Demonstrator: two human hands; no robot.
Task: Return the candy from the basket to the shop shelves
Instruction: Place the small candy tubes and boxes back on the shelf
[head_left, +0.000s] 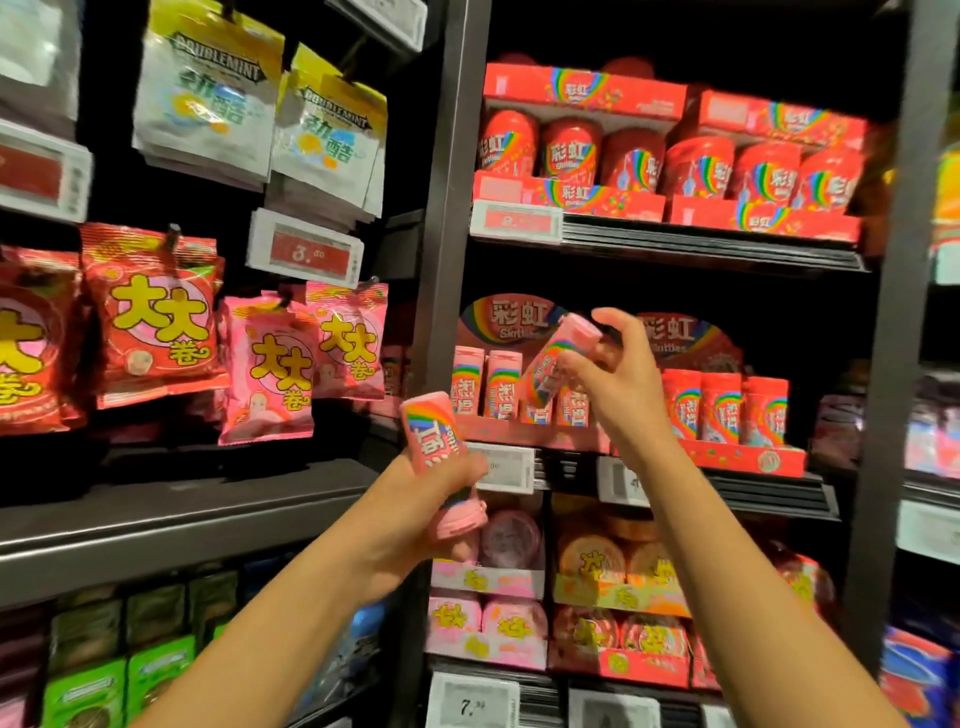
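My right hand pinches a pink candy tube with a rainbow label, tilted, just above the row of matching pink tubes on the middle shelf. My left hand grips a second pink candy tube, held upside down in front of the dark shelf post, lower and to the left. Red tubes of the same brand stand to the right of the pink row. The basket is out of view.
A dark upright post splits the shelving. Hanging red and pink candy bags and white gum packs fill the left bay. Red candy tubs sit on the upper right shelf, round pink and orange packs below.
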